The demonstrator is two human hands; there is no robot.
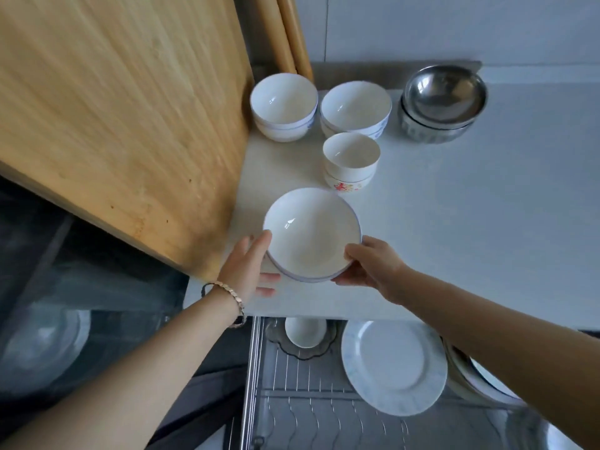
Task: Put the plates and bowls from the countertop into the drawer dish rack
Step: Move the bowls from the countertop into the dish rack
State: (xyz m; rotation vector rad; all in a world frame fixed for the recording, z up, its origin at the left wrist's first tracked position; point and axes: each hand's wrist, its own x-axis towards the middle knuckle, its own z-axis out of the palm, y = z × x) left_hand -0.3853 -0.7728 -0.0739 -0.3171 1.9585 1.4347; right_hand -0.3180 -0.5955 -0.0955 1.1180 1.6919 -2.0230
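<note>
A stack of wide white bowls (311, 232) with a thin blue rim sits at the front of the white countertop (470, 222). My left hand (250, 264) cups its left side and my right hand (370, 264) grips its right rim. Behind it stand a small flowered bowl stack (351, 160), two stacks of white bowls (283, 105) (356, 108), and stacked steel bowls (443, 102). Below the counter edge the wire drawer rack (292, 378) is pulled out. It holds a white plate (393, 368), more plates (467, 378) on edge, and a white cup (305, 332).
A large wooden cutting board (123, 118) leans at the left, close to the bowls. Rolling pins (285, 34) stand in the back corner. A dark stove with a glass lid (42, 349) lies lower left.
</note>
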